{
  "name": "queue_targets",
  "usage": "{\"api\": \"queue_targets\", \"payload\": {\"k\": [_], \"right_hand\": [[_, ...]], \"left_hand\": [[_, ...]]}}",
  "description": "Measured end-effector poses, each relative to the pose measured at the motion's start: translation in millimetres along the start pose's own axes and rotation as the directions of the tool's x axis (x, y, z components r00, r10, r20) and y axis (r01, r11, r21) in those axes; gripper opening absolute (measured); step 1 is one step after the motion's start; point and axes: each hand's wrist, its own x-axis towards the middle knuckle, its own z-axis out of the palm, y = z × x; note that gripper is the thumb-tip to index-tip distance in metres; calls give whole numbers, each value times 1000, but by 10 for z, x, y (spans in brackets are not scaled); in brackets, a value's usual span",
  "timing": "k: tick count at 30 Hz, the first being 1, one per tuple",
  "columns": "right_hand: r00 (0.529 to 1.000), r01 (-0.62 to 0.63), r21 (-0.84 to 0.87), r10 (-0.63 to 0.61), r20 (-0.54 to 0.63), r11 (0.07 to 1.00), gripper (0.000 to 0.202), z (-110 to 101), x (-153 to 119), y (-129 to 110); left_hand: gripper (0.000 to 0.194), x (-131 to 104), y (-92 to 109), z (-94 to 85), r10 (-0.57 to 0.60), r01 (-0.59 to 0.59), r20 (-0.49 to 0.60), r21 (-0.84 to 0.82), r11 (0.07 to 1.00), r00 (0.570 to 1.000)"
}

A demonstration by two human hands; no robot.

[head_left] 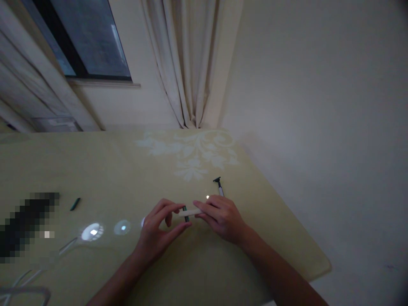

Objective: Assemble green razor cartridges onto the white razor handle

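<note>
My left hand pinches a small dark green bar, which looks like a razor cartridge, by its two ends between thumb and forefinger. From the other side my right hand grips a slim whitish stick. The far end of that stick lies across the cartridge; its exact kind is too small to tell. Just beyond my right hand a razor with a dark head and pale handle rests on the table, its lower handle hidden by the hand.
A similar dark green piece lies on the yellowish table at left. Beside it are a blurred-out dark object and a pale cable. Curtains hang behind the table, and a wall borders its right edge.
</note>
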Motion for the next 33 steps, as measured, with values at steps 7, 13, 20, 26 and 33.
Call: {"api": "queue_targets", "payload": {"k": [7, 13, 20, 26, 33], "right_hand": [[997, -69, 12, 69, -27, 998, 38, -32, -1, -22], [999, -30, 13, 30, 10, 999, 40, 25, -2, -49], [990, -133, 9, 134, -38, 991, 40, 10, -3, -41], [998, -58, 43, 58, -5, 997, 37, 42, -13, -92], [997, -80, 34, 81, -16, 996, 41, 75, -11, -76]], "left_hand": [[36, -2, -11, -12, -3, 3, -8, 11, 1000, 1000], [35, -17, -46, 1, 0, 0, 11, 23, 1000, 1000], [36, -4, -20, -8, 15, -14, -14, 22, 1000, 1000], [34, 2, -41, -24, -3, 4, -11, 35, 999, 1000], [34, 2, -9, -16, 19, -19, -11, 31, 999, 1000]]}}
